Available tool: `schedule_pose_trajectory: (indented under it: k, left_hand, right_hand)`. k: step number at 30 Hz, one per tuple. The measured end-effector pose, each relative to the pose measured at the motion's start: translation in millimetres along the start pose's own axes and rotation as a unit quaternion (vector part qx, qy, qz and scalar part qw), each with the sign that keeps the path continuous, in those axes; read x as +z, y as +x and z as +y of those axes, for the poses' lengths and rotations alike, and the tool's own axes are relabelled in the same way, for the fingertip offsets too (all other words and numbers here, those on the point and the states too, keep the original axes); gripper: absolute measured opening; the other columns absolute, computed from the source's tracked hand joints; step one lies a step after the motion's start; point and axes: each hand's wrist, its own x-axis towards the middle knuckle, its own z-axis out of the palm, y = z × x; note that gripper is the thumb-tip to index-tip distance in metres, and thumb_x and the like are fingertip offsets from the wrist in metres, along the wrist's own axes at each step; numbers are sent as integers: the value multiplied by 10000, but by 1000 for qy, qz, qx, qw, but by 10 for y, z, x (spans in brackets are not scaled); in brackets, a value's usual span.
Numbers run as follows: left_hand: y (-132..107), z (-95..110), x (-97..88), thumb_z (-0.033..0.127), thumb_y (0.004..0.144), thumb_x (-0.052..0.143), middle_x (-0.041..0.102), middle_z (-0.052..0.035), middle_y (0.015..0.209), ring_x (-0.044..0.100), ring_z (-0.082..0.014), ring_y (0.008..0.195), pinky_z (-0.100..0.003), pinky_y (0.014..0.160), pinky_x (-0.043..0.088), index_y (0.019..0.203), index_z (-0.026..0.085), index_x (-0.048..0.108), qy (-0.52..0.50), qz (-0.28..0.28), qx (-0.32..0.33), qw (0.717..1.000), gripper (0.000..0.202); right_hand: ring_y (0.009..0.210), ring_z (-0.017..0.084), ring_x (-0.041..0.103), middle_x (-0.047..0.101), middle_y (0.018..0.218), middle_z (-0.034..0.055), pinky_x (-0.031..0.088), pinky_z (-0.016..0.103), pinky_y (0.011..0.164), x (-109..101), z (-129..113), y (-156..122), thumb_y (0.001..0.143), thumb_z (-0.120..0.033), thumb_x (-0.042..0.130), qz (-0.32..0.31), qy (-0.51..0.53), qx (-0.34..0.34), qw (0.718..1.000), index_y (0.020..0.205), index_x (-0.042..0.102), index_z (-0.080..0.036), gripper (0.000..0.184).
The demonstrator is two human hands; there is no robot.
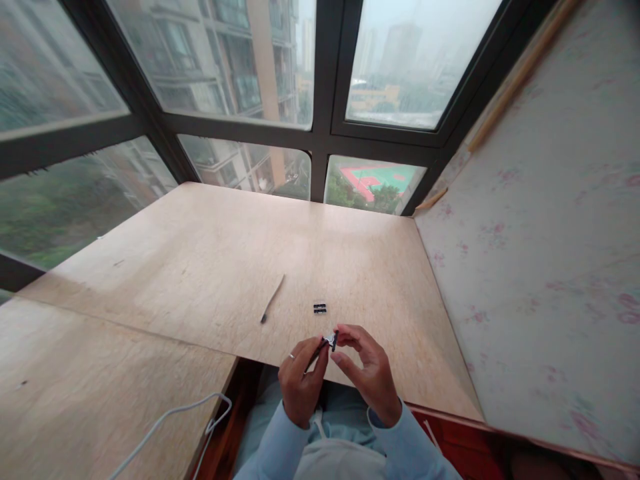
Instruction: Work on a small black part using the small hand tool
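Just above the near edge of the wooden tabletop (200,267), both hands met. The left hand (299,387) was closed round a slim dark tool (316,352), while the right hand (369,375) pinched the small black piece (334,340) at its tip between thumb and fingers. A second black piece (319,308) lay on the board just beyond, with a thin stick (273,298) to its left.

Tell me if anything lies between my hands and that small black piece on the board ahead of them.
Nothing visible does. The small black piece lies on bare board just beyond the left hand and right hand, which together pinch a small dark item. The thin stick lies off to the left.
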Motion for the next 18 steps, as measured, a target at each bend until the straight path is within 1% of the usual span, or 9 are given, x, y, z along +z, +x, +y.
schedule_pose_trajectory:
  k: [3,6,11,18]
  left_hand:
    - [-7,11,62,-14,785,640,667,-53,941,653,-134,855,-239,746,556,1068,163,621,-12,12,0,1000,335]
    - [-20,25,131,-25,774,642,661,-52,942,649,-127,842,-229,726,560,1066,162,628,-16,16,-1,1000,347]
    - [-29,79,250,-7,778,650,660,-54,932,653,-124,826,-218,714,561,1040,151,634,-12,8,8,1000,306]
    - [-155,159,457,-12,783,643,655,-58,937,644,-110,822,-204,706,557,1037,147,633,-34,-2,3,999,300]
  right_hand:
    - [969,183,624,621,1112,97,550,317,859,-58,-6,-12,859,-251,667,-11,-12,0,1000,1196,595,-195,349]
    - [964,191,628,627,1107,104,554,329,854,-111,26,-14,859,-273,668,-4,-9,13,1000,1180,603,-185,339]
    - [960,188,632,632,1091,100,552,328,862,-217,104,-48,854,-289,676,10,8,42,999,1164,614,-182,334]
    - [950,168,630,630,1065,81,547,300,861,-424,150,-163,860,-283,670,24,0,50,998,1152,618,-190,311]
